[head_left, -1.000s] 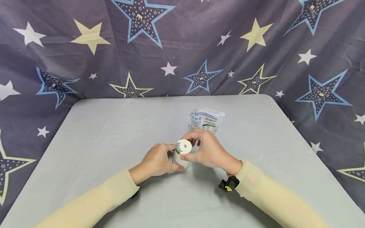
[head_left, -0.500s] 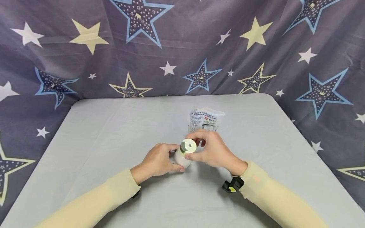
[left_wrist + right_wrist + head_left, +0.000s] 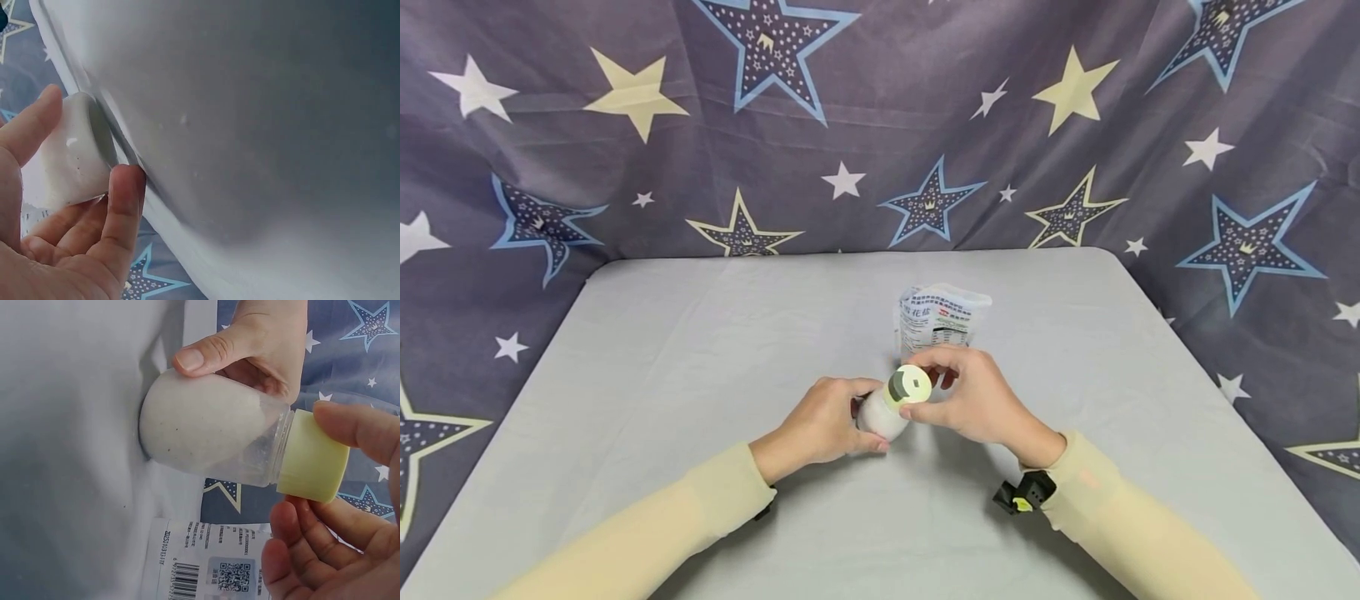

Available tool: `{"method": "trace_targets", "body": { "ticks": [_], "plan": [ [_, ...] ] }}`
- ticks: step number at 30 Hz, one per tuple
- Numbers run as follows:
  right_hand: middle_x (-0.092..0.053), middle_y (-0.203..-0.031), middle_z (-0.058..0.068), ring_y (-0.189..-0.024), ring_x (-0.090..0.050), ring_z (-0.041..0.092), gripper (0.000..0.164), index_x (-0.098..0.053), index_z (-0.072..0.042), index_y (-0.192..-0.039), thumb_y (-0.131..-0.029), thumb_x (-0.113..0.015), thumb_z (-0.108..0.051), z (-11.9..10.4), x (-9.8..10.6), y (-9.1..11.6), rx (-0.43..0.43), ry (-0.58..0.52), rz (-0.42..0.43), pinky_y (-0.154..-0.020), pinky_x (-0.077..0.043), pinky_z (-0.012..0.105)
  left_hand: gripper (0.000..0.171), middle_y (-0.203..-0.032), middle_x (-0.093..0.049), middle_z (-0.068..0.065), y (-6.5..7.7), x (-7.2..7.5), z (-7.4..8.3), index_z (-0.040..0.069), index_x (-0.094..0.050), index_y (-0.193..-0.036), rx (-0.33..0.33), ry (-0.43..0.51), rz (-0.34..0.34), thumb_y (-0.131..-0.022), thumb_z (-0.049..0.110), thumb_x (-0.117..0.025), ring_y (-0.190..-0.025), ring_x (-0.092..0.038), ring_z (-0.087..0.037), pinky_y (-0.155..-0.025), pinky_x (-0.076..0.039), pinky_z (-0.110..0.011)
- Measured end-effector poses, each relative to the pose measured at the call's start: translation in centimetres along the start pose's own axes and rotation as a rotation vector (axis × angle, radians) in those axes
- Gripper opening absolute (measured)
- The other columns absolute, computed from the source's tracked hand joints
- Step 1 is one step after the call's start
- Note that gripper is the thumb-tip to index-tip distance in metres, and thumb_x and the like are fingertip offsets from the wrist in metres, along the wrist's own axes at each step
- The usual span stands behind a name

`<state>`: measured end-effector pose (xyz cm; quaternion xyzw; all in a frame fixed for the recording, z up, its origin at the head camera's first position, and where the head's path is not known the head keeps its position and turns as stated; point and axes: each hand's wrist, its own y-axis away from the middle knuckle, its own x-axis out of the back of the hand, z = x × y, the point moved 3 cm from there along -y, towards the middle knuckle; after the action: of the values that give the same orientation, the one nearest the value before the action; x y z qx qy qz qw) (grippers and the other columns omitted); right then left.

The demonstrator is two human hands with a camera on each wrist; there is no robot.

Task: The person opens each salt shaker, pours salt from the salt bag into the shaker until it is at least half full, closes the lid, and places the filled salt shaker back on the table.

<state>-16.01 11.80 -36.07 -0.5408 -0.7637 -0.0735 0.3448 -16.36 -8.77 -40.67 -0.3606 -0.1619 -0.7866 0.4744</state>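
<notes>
Right hand (image 3: 973, 400) is pinching the bottle (image 3: 878, 418) by its pale yellow cap (image 3: 312, 456), thumb on one side, fingers (image 3: 356, 525) curving in on the other, spanning just the cap. Left hand (image 3: 823, 421) is gripping the bottle's lower body from its left, thumb on the near side, index finger on the far side, spreading only wide enough to wrap it. Bottle is leaning, cap end toward the right hand, base meeting the bench (image 3: 737, 358); left wrist view is showing part of the underside, can't tell how much of it is touching. Wall is see-through: white contents (image 3: 200, 428) with a few dark specks are filling most of the body, a clear gap is showing near the neck. Cap top is carrying a small dark square plus a dark grey-green patch. Behind the bottle and slightly to its right, a printed white pouch (image 3: 940, 321) is standing on the bench; right wrist view is showing its QR code (image 3: 234, 576) and barcode (image 3: 184, 582). Either side of the bottle, cream sleeves (image 3: 655, 525) are running back toward the head camera; right wrist is wearing a black device (image 3: 1028, 492). Far beyond the bottle, a star-patterned purple-grey curtain (image 3: 910, 108) is hanging.
</notes>
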Motion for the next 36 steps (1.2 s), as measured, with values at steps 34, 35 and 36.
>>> {"method": "trace_targets", "body": {
  "ticks": [34,35,36],
  "plan": [
    [-0.060,-0.079,-0.009,-0.071,-0.057,0.015,0.036,-0.065,-0.018,-0.085,-0.072,-0.094,-0.035,-0.4,-0.5,1.3,0.076,0.238,0.172,-0.063,-0.048,0.028,0.055,-0.093,-0.073,0.005,-0.3,-0.2,0.5,0.015,-0.077,-0.115,-0.004,0.013,-0.016,-0.064,0.019,-0.100,-0.076,-0.063,-0.010,-0.070,-0.053,-0.030],
    [-0.059,-0.078,-0.009,-0.071,-0.057,0.016,0.036,-0.065,-0.018,-0.085,-0.072,-0.094,-0.036,-0.5,-0.5,1.3,0.083,0.244,0.176,-0.062,-0.047,0.028,0.056,-0.093,-0.074,0.005,-0.3,-0.2,0.5,0.015,-0.077,-0.115,-0.006,0.010,-0.017,-0.064,0.019,-0.100,-0.076,-0.063,-0.010,-0.070,-0.053,-0.030],
    [-0.059,-0.078,-0.009,-0.070,-0.056,0.016,0.037,-0.064,-0.018,-0.084,-0.073,-0.094,-0.037,-0.5,-0.5,1.3,0.092,0.248,0.180,-0.062,-0.047,0.028,0.055,-0.093,-0.074,0.005,-0.3,-0.2,0.5,0.015,-0.077,-0.114,-0.007,0.007,-0.018,-0.064,0.019,-0.100,-0.076,-0.063,-0.010,-0.070,-0.053,-0.030]
  ]
}}
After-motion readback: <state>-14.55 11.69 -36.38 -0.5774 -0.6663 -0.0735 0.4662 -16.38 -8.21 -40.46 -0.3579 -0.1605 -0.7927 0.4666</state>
